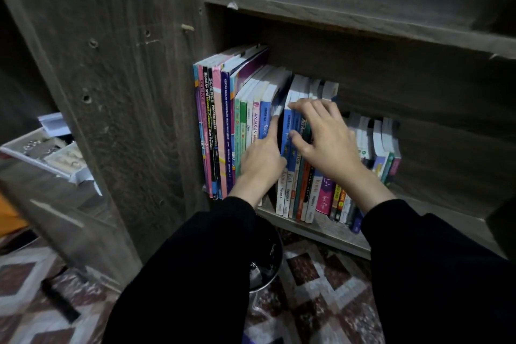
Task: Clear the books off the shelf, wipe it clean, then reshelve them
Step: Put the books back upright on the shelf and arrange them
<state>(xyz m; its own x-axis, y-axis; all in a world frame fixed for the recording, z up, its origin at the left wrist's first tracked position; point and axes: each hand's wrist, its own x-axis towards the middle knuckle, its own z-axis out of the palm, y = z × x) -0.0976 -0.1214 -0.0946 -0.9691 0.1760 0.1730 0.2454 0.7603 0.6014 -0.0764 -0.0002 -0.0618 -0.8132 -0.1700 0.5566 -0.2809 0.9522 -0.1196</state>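
A person crouched at a dark wooden shelf (329, 227) reaches into a full row of books (255, 126), none of them yet removed. By the look of it the clearing is only starting, with wiping and reshelving still to come; no cloth is in sight. The left hand (261, 158) slides straight fingers into a gap in the row, holding nothing. The right hand (329, 139) hooks its fingers over the tops of several blue books, thumb on a spine. The books stand on end, long axes vertical or slightly tilted, spines facing outward.
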